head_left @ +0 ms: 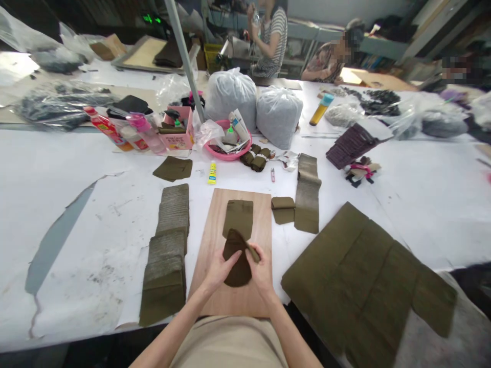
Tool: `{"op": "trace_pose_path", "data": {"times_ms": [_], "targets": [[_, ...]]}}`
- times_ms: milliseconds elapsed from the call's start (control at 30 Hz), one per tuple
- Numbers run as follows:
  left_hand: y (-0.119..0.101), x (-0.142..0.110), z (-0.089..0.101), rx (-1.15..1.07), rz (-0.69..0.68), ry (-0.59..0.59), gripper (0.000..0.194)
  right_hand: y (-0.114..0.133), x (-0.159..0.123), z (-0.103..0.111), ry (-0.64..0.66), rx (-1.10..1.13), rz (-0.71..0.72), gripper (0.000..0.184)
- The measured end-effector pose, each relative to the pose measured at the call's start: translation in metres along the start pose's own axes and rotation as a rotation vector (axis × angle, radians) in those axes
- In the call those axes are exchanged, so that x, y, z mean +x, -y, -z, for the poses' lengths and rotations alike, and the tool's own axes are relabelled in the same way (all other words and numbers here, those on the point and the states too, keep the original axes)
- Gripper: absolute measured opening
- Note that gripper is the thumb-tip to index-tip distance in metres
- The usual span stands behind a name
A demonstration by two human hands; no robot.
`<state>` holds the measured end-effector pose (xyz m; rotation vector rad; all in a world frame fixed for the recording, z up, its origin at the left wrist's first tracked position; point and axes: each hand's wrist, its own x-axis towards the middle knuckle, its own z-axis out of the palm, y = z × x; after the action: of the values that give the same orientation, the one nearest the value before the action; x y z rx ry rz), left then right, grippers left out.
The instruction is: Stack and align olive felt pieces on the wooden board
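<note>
Both hands hold one olive-brown fabric piece [238,271] over a wooden board [209,286]. My left hand [220,268] pinches its left side, thumb on top. My right hand [261,268] grips the right side, where an edge is folded up and over. Beyond the fingers, a flat olive fabric piece [238,214] lies on the board, partly covered by the held one. Left of the board runs an overlapping row of olive pieces [164,276]. To the right sit a small folded olive piece [283,210] and another overlapped strip of pieces [307,199].
Large olive panels [356,276] cover the right front of the white table [95,245]. Behind the board are a yellow tube [212,174], a pink basket [245,145], bottles [109,130] and stuffed plastic bags [232,97]. A metal pole [184,56] rises there. Other people [274,38] are across the table.
</note>
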<state>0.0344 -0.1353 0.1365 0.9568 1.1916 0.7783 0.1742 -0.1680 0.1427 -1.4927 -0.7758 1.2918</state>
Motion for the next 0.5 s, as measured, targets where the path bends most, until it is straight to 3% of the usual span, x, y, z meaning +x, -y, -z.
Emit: {"op": "trace_pose_path", "data": {"times_ms": [67,100,233,367,400,500], "targets": [[-0.003,-0.004,0.007,0.083,-0.129,0.003,0.028,0.004,-0.007,-0.004,-0.013,0.123,-0.141,0.035],[-0.004,-0.007,0.011,0.08,-0.124,0.03,0.027,0.005,-0.01,-0.007,-0.035,0.133,-0.16,0.036],[-0.007,-0.02,0.024,-0.098,0.09,0.147,0.039,0.006,-0.024,-0.021,-0.127,-0.082,0.093,0.03],[-0.005,-0.032,0.03,0.012,-0.162,0.013,0.037,0.005,-0.037,-0.032,-0.047,0.03,-0.066,0.03],[-0.003,-0.034,0.031,0.029,-0.173,0.014,0.037,0.006,-0.041,-0.034,-0.06,0.021,-0.079,0.029],[0.004,-0.039,0.035,-0.112,0.024,0.12,0.041,0.009,-0.051,-0.04,-0.194,-0.204,0.098,0.026]]}}
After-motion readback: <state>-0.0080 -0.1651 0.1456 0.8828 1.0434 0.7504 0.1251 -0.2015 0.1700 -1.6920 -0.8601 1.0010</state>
